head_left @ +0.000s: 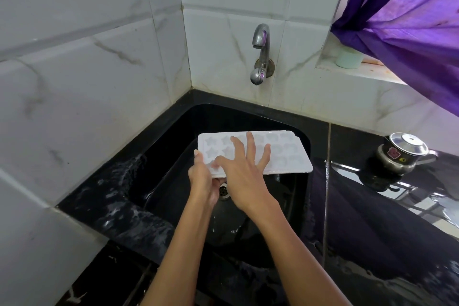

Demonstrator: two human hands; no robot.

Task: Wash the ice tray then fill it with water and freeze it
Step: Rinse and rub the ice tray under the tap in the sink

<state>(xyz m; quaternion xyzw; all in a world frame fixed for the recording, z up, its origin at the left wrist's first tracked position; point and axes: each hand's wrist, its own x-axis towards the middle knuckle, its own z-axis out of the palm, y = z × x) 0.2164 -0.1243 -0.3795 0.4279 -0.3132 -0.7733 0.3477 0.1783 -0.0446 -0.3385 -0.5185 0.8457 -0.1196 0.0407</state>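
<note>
Near the middle of the head view, slightly below centre, a white rectangular plastic ice tray [255, 154] with star-shaped and rounded moulds is held above a black square sink [173, 146] set into a glossy black stone counter [372, 218]. Its long side runs from left to right across the frame, with the right end reaching over the sink's right rim.

At the tray's lower left corner, the left hand [202, 181] grips the edge, thumb on the top face and the other fingers curled underneath. Just to its right, the right hand [242, 176] lies flat on the moulds with its fingers straight and spread, the fingertips pressing on the tray's upper surface. Both forearms enter from the bottom edge of the frame.

Below the two hands, a round metal drain [224, 190] shows partly at the bottom of the sink. Above the sink, at centre top, a curved chrome tap [260, 54] sticks out of the white marbled wall tiles [87, 69], and no stream shows at its spout. Water droplets speckle the counter at lower left.

On the right of the frame, a small steel pot with a domed lid [402, 154] stands on the counter. Upper right, a purple curtain [409, 20] hangs over a tiled ledge, where a pale green round container [349, 59] sits.
</note>
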